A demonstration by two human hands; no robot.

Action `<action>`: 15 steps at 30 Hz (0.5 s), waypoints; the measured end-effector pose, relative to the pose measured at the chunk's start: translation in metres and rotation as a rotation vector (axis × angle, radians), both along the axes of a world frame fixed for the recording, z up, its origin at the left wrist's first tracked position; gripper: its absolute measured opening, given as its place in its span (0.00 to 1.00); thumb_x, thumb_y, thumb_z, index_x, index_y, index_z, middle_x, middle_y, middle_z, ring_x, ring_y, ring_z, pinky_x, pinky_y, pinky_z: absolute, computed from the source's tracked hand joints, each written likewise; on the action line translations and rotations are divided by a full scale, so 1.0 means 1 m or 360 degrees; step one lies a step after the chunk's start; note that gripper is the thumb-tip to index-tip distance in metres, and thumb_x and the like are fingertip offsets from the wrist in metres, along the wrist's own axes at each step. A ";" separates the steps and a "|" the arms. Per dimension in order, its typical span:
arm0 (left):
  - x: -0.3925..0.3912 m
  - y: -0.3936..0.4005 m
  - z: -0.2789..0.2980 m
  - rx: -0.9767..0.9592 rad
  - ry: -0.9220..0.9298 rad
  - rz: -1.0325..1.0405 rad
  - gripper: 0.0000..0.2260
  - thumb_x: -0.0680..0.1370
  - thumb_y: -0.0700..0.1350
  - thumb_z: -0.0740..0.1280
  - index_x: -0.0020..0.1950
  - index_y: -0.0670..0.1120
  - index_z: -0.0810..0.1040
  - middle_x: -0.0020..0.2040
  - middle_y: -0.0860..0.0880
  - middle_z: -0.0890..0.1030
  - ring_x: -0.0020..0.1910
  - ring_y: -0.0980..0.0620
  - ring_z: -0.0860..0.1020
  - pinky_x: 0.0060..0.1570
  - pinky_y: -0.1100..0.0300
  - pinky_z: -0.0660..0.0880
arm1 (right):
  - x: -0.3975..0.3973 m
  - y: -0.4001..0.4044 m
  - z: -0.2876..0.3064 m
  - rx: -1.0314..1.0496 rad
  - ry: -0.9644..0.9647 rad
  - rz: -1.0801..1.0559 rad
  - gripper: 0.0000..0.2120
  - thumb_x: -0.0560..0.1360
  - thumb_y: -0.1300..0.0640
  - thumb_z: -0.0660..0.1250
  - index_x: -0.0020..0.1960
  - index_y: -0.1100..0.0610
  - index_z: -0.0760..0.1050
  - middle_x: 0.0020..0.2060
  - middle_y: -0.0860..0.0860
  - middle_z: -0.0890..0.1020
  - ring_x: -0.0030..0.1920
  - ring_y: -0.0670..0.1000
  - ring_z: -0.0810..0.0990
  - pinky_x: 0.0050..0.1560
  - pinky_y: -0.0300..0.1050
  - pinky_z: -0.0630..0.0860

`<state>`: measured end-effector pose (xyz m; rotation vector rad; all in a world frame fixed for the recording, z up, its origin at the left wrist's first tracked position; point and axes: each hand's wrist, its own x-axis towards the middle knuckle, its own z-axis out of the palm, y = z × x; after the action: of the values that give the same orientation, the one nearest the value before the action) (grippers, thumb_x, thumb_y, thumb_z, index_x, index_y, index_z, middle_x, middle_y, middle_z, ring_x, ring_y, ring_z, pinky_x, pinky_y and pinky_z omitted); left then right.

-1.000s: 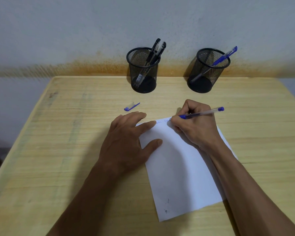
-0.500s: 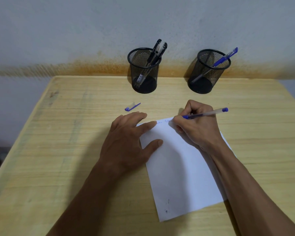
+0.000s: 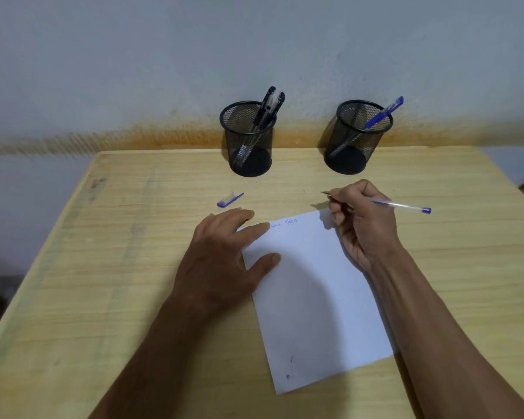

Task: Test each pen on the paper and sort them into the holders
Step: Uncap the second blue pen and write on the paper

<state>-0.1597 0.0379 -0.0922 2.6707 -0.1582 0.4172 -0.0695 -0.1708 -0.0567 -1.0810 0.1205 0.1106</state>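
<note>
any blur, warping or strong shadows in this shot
Head view: wide-angle bend tilts the two holders outward and splays the table edges; soft shadow of the right hand on the paper; blue writing too small to read; no glare.

Right hand (image 3: 364,225) holds blue pen (image 3: 397,204), tip past paper (image 3: 312,297) edge. Left hand (image 3: 224,255) flat on paper. Blue cap (image 3: 230,200) on table (image 3: 103,267). Two black holders (image 3: 248,140) (image 3: 357,137) by wall.
</note>
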 end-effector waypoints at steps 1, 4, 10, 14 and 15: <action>0.000 0.001 -0.001 -0.0001 -0.0009 0.0003 0.22 0.72 0.63 0.66 0.61 0.53 0.81 0.64 0.48 0.79 0.62 0.47 0.76 0.64 0.45 0.70 | 0.000 0.000 0.000 0.0032 0.0002 -0.0003 0.17 0.76 0.75 0.64 0.33 0.59 0.70 0.27 0.56 0.76 0.25 0.48 0.72 0.24 0.36 0.69; 0.000 0.000 -0.003 -0.0023 -0.0086 0.0002 0.21 0.73 0.60 0.68 0.61 0.50 0.81 0.61 0.47 0.81 0.60 0.46 0.77 0.62 0.44 0.72 | -0.004 -0.002 0.007 0.0047 -0.0018 -0.0021 0.14 0.76 0.75 0.66 0.36 0.60 0.73 0.28 0.57 0.78 0.26 0.49 0.73 0.25 0.36 0.70; 0.009 0.006 0.012 -0.0386 -0.0207 0.0479 0.13 0.76 0.48 0.71 0.59 0.48 0.82 0.58 0.51 0.82 0.61 0.49 0.75 0.60 0.56 0.71 | -0.022 -0.020 0.021 -0.0253 -0.0108 -0.0025 0.09 0.74 0.74 0.71 0.40 0.61 0.78 0.33 0.53 0.85 0.29 0.48 0.80 0.31 0.35 0.78; 0.023 0.010 0.021 -0.0283 -0.0049 0.0662 0.10 0.79 0.48 0.66 0.57 0.49 0.82 0.54 0.46 0.81 0.58 0.42 0.74 0.56 0.49 0.70 | -0.038 -0.030 0.021 -0.0288 -0.0077 0.0025 0.08 0.74 0.74 0.70 0.43 0.63 0.81 0.37 0.55 0.86 0.37 0.50 0.84 0.34 0.36 0.81; 0.026 0.009 0.023 -0.0218 -0.0015 0.0685 0.08 0.79 0.48 0.65 0.52 0.49 0.83 0.50 0.45 0.81 0.55 0.41 0.74 0.52 0.50 0.69 | -0.042 -0.033 0.021 -0.0285 -0.0072 0.0042 0.07 0.75 0.74 0.70 0.43 0.63 0.81 0.37 0.56 0.86 0.38 0.51 0.85 0.34 0.37 0.81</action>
<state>-0.1336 0.0471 -0.0693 2.5569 0.4348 0.5488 -0.1119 -0.2039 -0.0357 -1.2630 0.0766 0.1005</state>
